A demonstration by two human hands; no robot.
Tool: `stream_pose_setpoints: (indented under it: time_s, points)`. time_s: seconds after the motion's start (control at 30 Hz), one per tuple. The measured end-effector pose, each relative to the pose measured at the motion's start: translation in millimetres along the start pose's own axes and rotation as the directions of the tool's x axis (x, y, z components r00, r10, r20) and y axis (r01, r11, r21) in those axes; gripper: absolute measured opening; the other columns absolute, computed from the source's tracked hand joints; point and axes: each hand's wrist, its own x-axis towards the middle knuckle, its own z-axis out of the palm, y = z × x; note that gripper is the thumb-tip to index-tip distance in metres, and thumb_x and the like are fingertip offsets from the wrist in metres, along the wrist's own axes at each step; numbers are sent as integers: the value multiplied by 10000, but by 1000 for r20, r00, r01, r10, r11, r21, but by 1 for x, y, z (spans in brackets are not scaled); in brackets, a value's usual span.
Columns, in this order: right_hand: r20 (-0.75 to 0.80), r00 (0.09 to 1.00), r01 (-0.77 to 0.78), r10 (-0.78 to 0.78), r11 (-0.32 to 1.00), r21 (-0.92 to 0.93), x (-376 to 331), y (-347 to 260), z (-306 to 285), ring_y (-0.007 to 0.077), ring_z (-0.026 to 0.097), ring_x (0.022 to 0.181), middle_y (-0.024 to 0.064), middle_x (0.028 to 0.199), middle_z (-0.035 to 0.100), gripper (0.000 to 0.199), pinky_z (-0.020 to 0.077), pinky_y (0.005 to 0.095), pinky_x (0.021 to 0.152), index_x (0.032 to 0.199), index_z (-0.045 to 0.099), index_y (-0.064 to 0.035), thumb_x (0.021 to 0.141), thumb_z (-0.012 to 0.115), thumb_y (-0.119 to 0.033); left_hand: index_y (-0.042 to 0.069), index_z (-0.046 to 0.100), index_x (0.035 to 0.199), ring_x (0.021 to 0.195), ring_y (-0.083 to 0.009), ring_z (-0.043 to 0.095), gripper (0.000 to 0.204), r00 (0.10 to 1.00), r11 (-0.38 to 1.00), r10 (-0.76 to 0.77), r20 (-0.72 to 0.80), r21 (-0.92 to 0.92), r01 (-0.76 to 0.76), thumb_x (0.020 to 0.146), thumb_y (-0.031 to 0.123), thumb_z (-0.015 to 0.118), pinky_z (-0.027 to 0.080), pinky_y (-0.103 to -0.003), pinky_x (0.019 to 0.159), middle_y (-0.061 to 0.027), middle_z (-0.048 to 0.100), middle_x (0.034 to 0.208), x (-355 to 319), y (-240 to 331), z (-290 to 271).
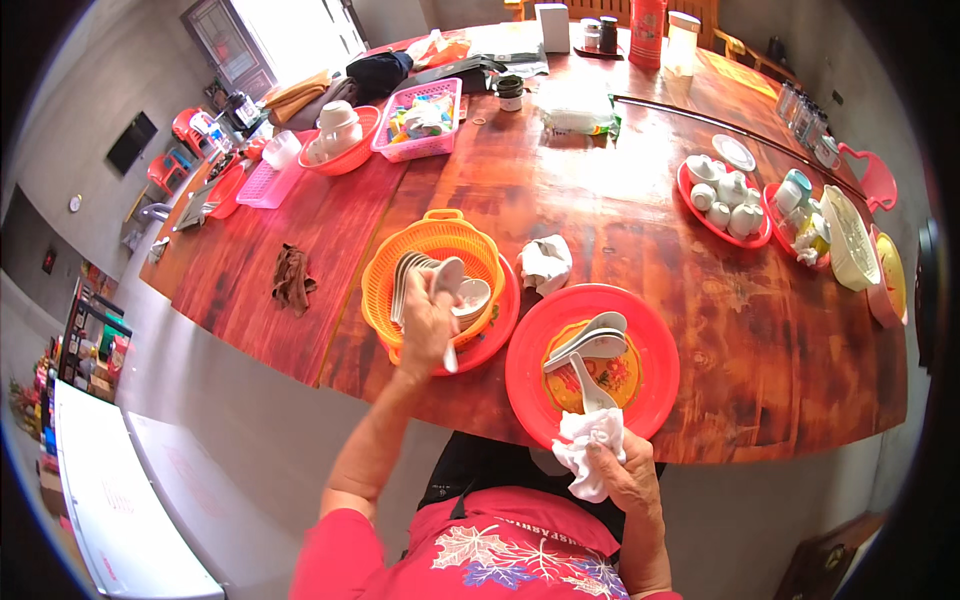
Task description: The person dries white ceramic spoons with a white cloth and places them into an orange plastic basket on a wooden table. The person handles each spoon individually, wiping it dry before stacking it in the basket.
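My left hand (428, 325) is closed around a white soup spoon (449, 274) over the orange plastic basket (408, 238); the handle's end shows below the fingers. Inside the basket stands a row of nested white spoons (402, 280), beside a small white bowl (473, 295). My right hand (628, 478) grips a crumpled white cloth (590, 440) at the near rim of a red plastic basin (655, 385). Several white spoons (598, 345) lie in that basin, one with its bowl touching or close to the cloth.
A second white cloth (546, 263) lies between basket and basin, and a brown rag (293, 280) to the left. The basket rests on a red plate (512, 310). Red tray with white teapots (727, 205) stands right; a pink basket (415, 150) and red bowl with cups (372, 125) stand farther back left.
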Motion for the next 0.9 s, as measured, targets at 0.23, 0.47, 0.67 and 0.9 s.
stream_pose_setpoints:
  time_s: [0.23, 0.47, 0.67, 0.9]
  points:
    - [-14, 1000, -10, 12, 995, 96, -3, 6, -2, 86, 581, 813, 38, 899, 636, 203, 472, 235, 708, 1061, 598, 41, 912, 566, -93, 1, 532, 929, 817, -346, 591, 119, 962, 618, 257, 91, 750, -235, 827, 54, 562, 465, -420, 727, -185, 603, 860, 48, -30, -46]
    - [-155, 988, 44, -27, 993, 106, -10, 4, -18, 72, 575, 815, 29, 932, 637, 218, 468, 221, 707, 1087, 590, 29, 910, 576, -97, 65, 663, 919, 850, -298, 648, 174, 991, 680, -14, 132, 728, -88, 749, 102, 641, 493, -386, 761, -147, 667, 871, 60, -34, -42]
    - [-309, 950, 56, -43, 998, 32, -19, -1, -33, 51, 553, 776, 8, 877, 634, 231, 451, 206, 679, 1061, 597, 30, 900, 605, -136, 61, 675, 943, 805, -265, 656, 310, 978, 643, -83, 194, 760, -96, 692, 234, 728, 508, -378, 750, -141, 670, 862, 73, -32, -48]
    - [-459, 882, 132, -104, 991, 29, -25, 7, -56, 61, 560, 776, 13, 869, 638, 248, 459, 219, 687, 1060, 605, 28, 902, 609, -164, 76, 626, 999, 900, -310, 545, 300, 841, 394, 333, 426, 747, -535, 744, 212, 705, 443, -408, 811, -123, 597, 929, 30, 15, 9]
